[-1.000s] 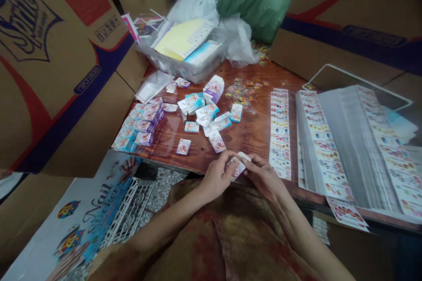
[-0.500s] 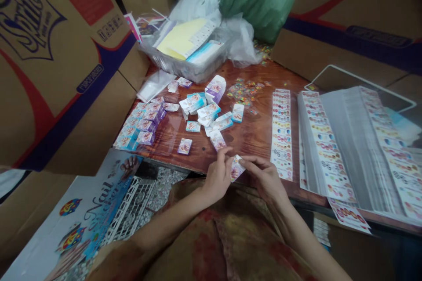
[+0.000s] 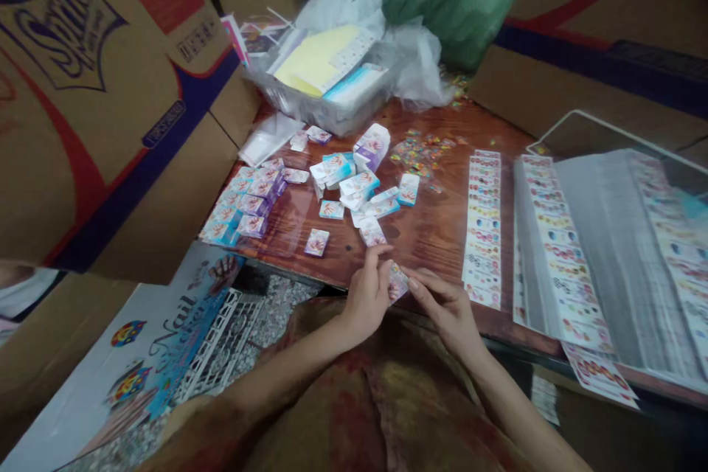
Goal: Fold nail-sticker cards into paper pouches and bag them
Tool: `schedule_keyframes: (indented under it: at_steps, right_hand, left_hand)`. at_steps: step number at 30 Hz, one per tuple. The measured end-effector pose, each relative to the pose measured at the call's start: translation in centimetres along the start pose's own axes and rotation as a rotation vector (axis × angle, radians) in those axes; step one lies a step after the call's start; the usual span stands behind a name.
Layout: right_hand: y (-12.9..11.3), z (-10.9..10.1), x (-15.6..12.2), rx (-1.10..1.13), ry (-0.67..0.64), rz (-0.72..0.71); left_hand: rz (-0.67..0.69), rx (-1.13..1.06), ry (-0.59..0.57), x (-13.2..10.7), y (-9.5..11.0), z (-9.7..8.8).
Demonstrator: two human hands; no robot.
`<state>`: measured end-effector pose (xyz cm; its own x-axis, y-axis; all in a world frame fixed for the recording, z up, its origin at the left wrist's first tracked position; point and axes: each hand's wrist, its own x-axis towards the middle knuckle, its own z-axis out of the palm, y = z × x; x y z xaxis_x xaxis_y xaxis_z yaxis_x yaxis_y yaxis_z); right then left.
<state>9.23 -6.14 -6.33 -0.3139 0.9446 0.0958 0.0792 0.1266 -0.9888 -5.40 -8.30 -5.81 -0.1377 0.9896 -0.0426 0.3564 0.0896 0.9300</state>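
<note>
Near the table's front edge, a small white and purple printed box (image 3: 397, 285) is held between my hands. My left hand (image 3: 365, 296) grips its left side with fingers curled. The thumb and fingers of my right hand (image 3: 447, 302) pinch together at its right edge. Just beyond my left fingers lies another small box (image 3: 372, 231). Loose blue and purple boxes (image 3: 358, 186) form a heap behind it, and a single purple box (image 3: 317, 243) lies flat to the left. Stacked boxes (image 3: 253, 215) stand in rows at the table's left edge.
Long sticker strips (image 3: 482, 228) and thick sheet stacks (image 3: 569, 258) lie on the right. Small colourful packets (image 3: 420, 151) are scattered behind the boxes. A clear tub (image 3: 332, 109) with papers stands at the back. Large cartons (image 3: 149, 140) flank the table (image 3: 431, 228).
The view has shifted slightly, so the table's things appear further right. Both hands still hold the small box, which is tilted a little differently.
</note>
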Motion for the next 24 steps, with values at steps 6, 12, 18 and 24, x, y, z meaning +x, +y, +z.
schedule_keyframes:
  at_steps: [6,12,18,24]
  right_hand:
    - [0.3,1.5,0.4,-0.161,-0.059,-0.11]
    - [0.9,-1.2,2.6,-0.589,0.226,-0.215]
    - [2.7,-7.5,5.4,-1.212,0.485,0.055]
    - [3.6,-8.6,6.8,-1.342,0.451,0.271]
  left_hand:
    - [-0.009,0.053,0.013,-0.4,-0.4,-0.7]
    - [0.003,0.189,0.323,1.8,-1.5,-5.8]
    - [-0.18,0.684,0.36,4.2,-3.6,-9.3]
    - [-0.186,0.897,0.333,4.1,-3.8,-8.5]
